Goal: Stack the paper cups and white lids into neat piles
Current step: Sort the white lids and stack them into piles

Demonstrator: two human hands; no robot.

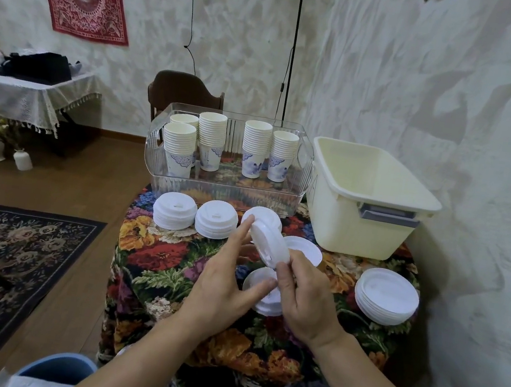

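Both hands meet over the middle of the flowered tablecloth (170,266). The right hand (304,303) pinches a white lid (268,243) by its near edge between thumb and fingers and holds it tilted, raised off the table. The left hand (227,285) is spread beside it, fingers straight, the index fingertip touching the lid's far rim and the thumb reaching toward another lid (261,288) that lies flat beneath both hands. Just behind the raised lid stand three lid piles (174,214) in a row along the front of a clear tray (225,188), the rightmost partly hidden. One upturned lid (305,249) lies just right of the hands, and a further lid stack (386,295) sits near the table's right edge. Inside the tray stand five cup stacks (210,140). A cream tub (369,197) stands just beside the tray on its right.
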